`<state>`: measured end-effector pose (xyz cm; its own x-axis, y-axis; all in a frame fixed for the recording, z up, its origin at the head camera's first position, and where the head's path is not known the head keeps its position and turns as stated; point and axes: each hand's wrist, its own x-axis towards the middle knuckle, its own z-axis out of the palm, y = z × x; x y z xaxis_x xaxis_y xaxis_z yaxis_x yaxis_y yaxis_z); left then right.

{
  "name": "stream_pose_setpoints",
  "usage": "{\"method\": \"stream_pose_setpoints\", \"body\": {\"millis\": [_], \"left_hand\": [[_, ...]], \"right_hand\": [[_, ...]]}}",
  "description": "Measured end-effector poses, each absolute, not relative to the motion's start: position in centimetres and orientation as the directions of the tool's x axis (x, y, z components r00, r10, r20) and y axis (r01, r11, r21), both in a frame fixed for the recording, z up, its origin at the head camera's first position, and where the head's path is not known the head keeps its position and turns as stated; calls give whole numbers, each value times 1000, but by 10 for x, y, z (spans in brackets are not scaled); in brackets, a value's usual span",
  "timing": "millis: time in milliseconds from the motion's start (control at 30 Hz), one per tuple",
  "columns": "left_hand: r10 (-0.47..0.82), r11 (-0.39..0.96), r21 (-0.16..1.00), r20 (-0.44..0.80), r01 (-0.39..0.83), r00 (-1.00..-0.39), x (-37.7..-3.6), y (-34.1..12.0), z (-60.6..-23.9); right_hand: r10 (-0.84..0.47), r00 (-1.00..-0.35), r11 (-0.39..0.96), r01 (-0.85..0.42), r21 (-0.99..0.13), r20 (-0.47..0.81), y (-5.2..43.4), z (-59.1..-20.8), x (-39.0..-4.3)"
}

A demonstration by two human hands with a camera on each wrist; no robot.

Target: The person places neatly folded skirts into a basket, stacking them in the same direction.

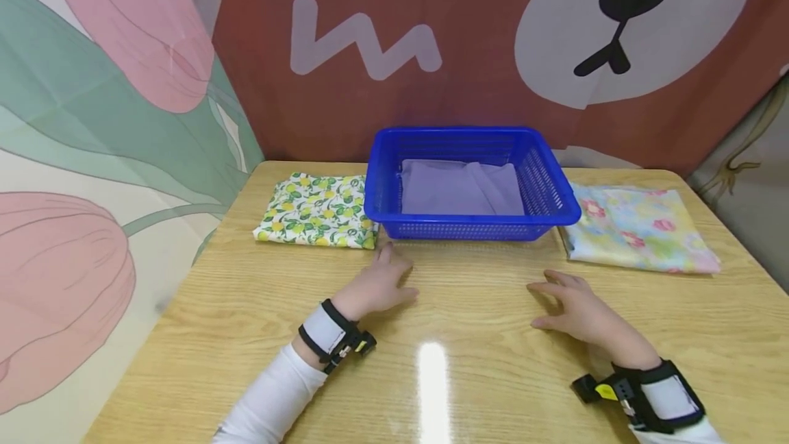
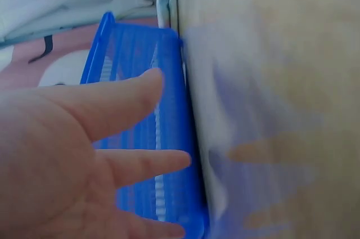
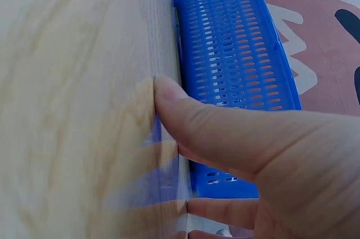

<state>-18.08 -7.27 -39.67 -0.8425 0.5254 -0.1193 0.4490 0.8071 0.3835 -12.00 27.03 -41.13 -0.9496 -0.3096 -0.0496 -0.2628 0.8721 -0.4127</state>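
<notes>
A blue plastic basket [image 1: 471,228] stands at the back of the wooden table, with a folded lavender cloth [image 1: 456,187] inside. My left hand [image 1: 376,284] is just in front of the basket's left corner, near a folded lemon-print cloth [image 1: 317,211]; its fingers are spread and hold nothing. In front of the basket's right side, my right hand [image 1: 576,310] hovers over or rests lightly on the table, fingers loosely bent and nothing in them. A folded pastel floral cloth [image 1: 641,228] lies beyond it, right of the basket. The wrist views show the basket's slotted wall [image 3: 230,42] past the fingers.
The wooden table [image 1: 468,375] has a glossy surface with a bright light reflection near its front. Behind it hangs a brown printed curtain [image 1: 481,53], close to the basket's back. A flower-print curtain [image 1: 80,156] hangs along the left side.
</notes>
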Motion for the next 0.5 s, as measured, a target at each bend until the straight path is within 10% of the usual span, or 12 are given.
{"method": "stream_pose_setpoints", "body": {"millis": [500], "left_hand": [[336, 916, 240, -25, 321, -941, -235, -121, -379]], "right_hand": [[-311, -950, 876, -270, -400, -40, 270, -410, -121]]}}
